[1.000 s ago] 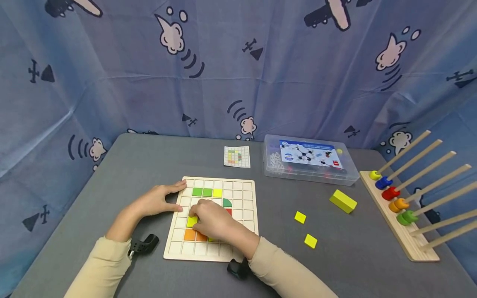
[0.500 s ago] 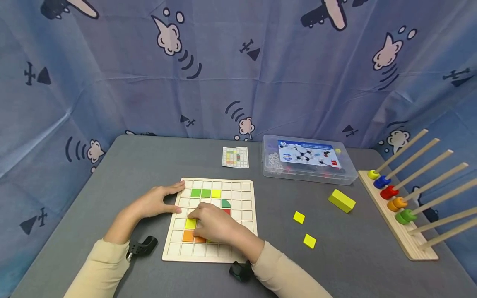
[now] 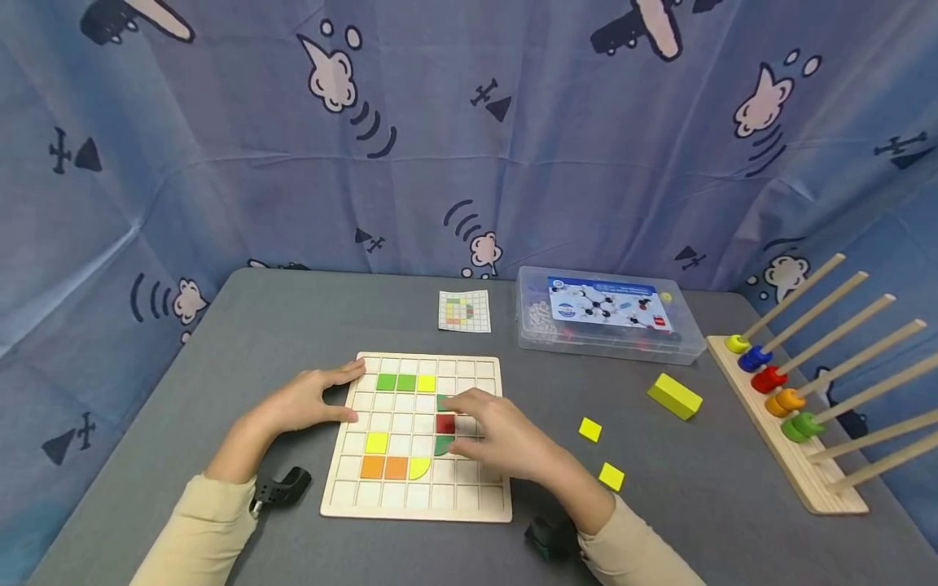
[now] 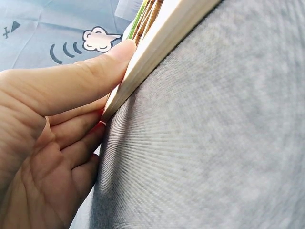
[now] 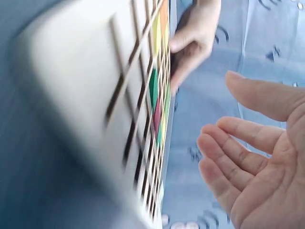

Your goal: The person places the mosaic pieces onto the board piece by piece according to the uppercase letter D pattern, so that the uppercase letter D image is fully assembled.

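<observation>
A pale wooden grid board lies on the table. On its left edge rests my left hand, thumb and index finger spread apart. The left wrist view shows the thumb at the board's rim. My right hand hovers over the board's right part, its fingers apart and holding nothing in the right wrist view. Beneath it are a red square tile and a green rounded tile. The board also carries two green squares, a yellow square, two orange squares and a yellow quarter-round tile.
Right of the board lie two loose yellow tiles and a yellow block. A pattern card and a clear plastic box are at the back. A wooden peg stand with coloured rings fills the far right.
My right hand has left the yellow square on the board's left part and moved right, uncovering the orange tiles and yellow quarter-round. The left hand stays at the board's edge.
</observation>
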The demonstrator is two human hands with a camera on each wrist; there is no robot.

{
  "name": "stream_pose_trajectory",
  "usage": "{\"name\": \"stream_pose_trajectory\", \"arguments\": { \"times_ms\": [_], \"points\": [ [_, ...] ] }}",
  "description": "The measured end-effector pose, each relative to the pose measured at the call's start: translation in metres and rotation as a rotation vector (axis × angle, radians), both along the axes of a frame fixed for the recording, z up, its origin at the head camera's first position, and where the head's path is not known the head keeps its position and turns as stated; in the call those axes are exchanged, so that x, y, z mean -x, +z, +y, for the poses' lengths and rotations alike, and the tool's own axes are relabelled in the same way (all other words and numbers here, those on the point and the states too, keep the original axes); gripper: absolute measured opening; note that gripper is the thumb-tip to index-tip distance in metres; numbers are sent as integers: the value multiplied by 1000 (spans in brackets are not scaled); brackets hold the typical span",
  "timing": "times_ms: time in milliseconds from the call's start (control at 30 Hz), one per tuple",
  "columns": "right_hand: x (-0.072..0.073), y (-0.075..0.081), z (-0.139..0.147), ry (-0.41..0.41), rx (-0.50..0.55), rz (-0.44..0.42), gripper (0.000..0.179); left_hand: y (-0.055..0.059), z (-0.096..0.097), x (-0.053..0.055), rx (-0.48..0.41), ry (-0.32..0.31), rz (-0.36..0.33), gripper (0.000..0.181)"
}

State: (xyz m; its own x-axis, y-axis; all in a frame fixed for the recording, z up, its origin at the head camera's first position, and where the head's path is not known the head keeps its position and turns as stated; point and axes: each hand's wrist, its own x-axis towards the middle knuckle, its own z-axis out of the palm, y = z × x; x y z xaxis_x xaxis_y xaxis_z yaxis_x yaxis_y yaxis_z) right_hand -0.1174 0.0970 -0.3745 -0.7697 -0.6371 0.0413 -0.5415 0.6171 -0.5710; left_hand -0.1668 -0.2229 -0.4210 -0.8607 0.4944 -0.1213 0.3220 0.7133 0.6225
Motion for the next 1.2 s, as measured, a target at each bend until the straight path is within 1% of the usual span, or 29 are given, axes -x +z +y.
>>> {"name": "stream_pose_trajectory", "arguments": {
  "times_ms": [67,200,300,400,567,600,700,800,900,1033,1200],
  "points": [
    [0,0,18,-41,4,-5,52,-1,-1,0,-7,-1,-4,81],
    [0,-4,55,-147,-24,-15,54,-2,-1,0,-31,5,-25,81],
    [-1,-8,83,-206,-48,-18,54,-3,0,1,-40,5,-38,81],
    [-1,-10,109,-252,-69,-29,54,-4,0,2,-38,-2,-30,81],
    [0,-14,142,-345,-86,-73,54,-4,-1,1,-36,-2,-26,81],
    [1,-15,146,-352,-89,-82,55,-4,-1,1,-37,0,-28,81],
    [2,-18,156,-362,-114,-99,54,-4,-2,1,-32,-1,-22,81],
    [3,-22,161,-361,-139,-103,47,-3,-1,1,-37,1,-28,81],
    [3,-26,161,-382,-152,-88,37,-3,-2,2,-36,-4,-28,80],
    [4,-30,158,-411,-165,-46,26,-3,-2,2,-37,-1,-33,80],
    [4,-31,156,-433,-182,-35,25,-4,-2,3,-39,0,-33,80]
  ]
}}
